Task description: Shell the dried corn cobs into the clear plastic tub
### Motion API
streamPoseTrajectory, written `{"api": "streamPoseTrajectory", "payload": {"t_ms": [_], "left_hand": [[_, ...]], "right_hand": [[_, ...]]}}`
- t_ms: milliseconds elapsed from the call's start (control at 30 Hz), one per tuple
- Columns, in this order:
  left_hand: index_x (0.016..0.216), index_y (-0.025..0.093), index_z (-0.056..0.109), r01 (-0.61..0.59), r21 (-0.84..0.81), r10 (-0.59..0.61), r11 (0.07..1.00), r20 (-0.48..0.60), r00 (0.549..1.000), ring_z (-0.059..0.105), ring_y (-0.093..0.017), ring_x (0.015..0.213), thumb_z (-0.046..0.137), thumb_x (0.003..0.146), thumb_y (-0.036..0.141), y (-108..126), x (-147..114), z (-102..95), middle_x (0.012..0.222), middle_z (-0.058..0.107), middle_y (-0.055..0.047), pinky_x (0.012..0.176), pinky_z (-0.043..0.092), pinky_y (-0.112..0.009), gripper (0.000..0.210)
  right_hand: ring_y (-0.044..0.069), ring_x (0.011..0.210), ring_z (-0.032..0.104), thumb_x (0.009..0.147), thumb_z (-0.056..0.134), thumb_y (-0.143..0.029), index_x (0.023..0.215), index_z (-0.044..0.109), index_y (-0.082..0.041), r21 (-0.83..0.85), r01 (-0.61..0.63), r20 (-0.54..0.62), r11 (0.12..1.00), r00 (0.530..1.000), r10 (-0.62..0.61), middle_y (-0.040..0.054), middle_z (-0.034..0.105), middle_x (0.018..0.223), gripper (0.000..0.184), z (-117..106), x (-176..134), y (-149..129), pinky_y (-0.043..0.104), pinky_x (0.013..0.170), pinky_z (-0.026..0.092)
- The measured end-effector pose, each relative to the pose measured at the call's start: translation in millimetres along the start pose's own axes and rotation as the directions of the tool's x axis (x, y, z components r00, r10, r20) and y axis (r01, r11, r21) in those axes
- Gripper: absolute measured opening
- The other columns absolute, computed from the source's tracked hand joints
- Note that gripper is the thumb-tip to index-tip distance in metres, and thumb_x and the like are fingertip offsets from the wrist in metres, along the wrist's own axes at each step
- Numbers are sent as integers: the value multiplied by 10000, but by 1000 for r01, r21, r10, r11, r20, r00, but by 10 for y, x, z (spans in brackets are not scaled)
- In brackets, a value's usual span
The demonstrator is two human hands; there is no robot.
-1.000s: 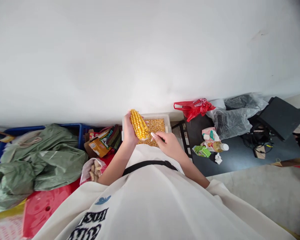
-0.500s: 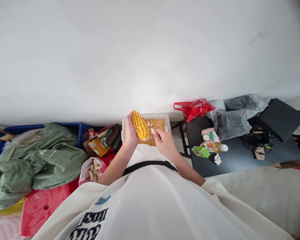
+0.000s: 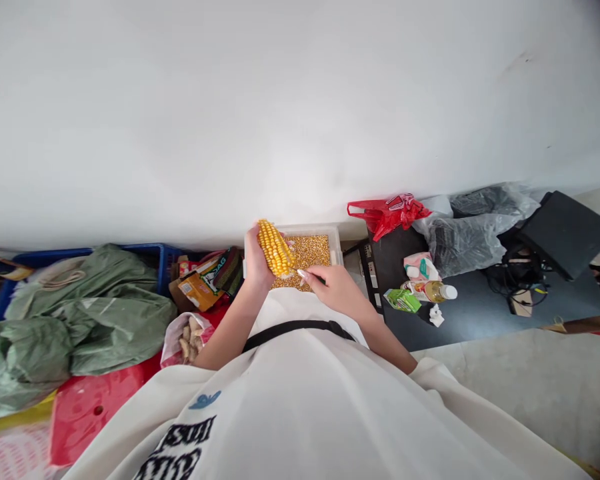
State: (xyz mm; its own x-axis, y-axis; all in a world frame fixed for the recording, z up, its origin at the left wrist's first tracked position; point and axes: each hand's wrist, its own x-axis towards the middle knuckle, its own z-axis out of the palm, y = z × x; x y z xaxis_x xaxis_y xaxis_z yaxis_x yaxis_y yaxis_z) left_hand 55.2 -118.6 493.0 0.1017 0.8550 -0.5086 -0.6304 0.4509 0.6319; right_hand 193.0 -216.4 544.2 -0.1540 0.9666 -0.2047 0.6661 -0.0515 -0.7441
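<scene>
My left hand (image 3: 258, 261) is wrapped round a yellow corn cob (image 3: 275, 248), which tilts with its top away from me. Most kernels are still on its visible face, and the lower end looks pale. My right hand (image 3: 330, 285) is closed just right of the cob's lower end, thumb pointing at it. A thin dark thing seems to show between its fingers, too small to make out. Below both hands is a clear plastic bin (image 3: 336, 248) holding loose corn kernels (image 3: 313, 250).
To the left are a blue crate (image 3: 165, 257) with a green tarp (image 3: 110, 300), a red stool (image 3: 97, 410) and a bag of pale lumps (image 3: 190, 337). A dark table (image 3: 475, 313) on the right bears a bottle (image 3: 435, 291), plastic bags and cables. A white wall (image 3: 300, 113) rises ahead.
The cob and my left hand have shifted slightly left. My right thumb has drawn a little down and away from the cob, leaving a small gap.
</scene>
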Motion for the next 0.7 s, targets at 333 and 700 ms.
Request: {"api": "streamPoseTrajectory", "payload": {"t_ms": [333, 700], "left_hand": [[849, 191, 556, -18, 78, 16, 997, 30, 999, 645, -173, 578, 519, 754, 480, 8, -19, 10, 640, 625, -1, 533, 491, -249, 306], [811, 184, 541, 38, 85, -46, 996, 97, 994, 629, -173, 526, 534, 750, 479, 58, -19, 10, 625, 623, -10, 511, 496, -264, 301]], "right_hand": [[86, 503, 285, 923, 395, -314, 659, 536, -159, -237, -17, -48, 971, 999, 6, -15, 440, 534, 337, -17, -36, -72, 272, 545, 153], [76, 506, 307, 920, 403, -316, 631, 493, -159, -248, 10, -36, 969, 999, -20, -18, 454, 532, 342, -17, -13, -58, 267, 550, 147]]}}
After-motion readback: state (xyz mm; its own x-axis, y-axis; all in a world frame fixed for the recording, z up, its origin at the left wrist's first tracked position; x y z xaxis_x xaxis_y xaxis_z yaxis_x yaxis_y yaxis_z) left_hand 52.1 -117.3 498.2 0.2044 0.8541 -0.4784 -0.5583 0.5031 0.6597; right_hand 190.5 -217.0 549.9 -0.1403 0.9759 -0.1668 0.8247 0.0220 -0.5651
